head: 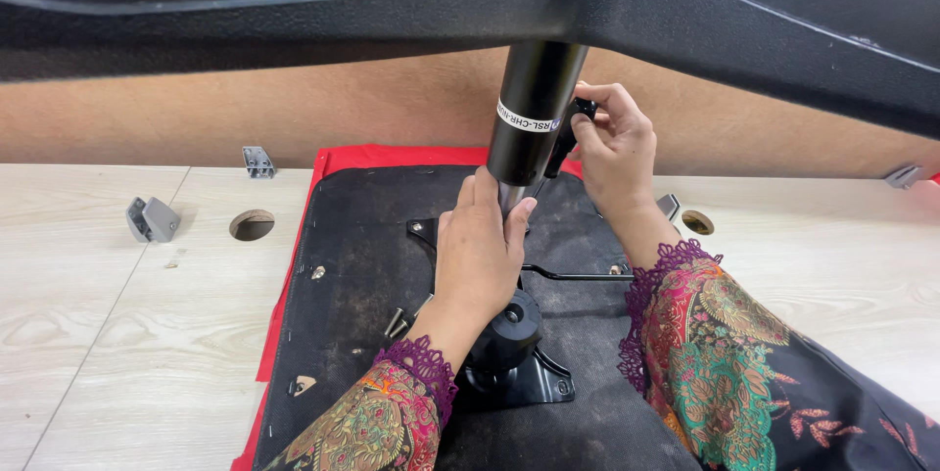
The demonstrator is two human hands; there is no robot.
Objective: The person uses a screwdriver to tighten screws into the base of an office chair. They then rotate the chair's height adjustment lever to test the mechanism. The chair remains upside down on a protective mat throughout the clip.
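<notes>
The black gas cylinder [532, 118] stands at centre over the seat underside [362, 265], left hand [480, 251] wrapped around its lower rod, right hand [612, 143] pinching a black lever [568, 138]. Chair base [294, 11] spans overhead; loose screws [395, 322] lie left; bare tabletop [117, 334] flanks both sides.
</notes>
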